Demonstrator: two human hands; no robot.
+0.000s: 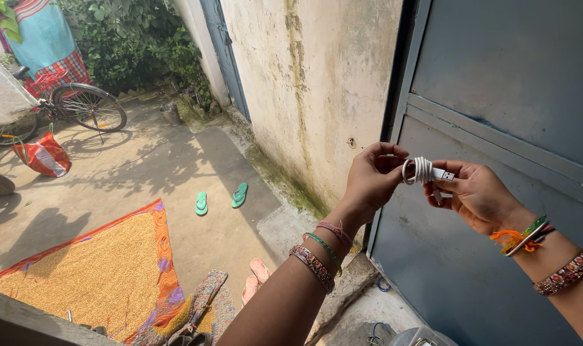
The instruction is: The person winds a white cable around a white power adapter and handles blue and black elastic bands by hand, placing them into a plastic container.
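Against a grey-blue metal door (496, 96), the left hand (371, 179) and right hand (474, 195), both raised, pinch a coiled white cable (421, 170) between fingertips; its plug juts right. The cable's loose end seems hidden behind the right palm.

Bright daylight came from upper left, leaf shadows dappled the courtyard floor (144, 166), the blue door (496, 128) sat in even shade, focus was sharp throughout, and wide-angle bending showed at the edges.
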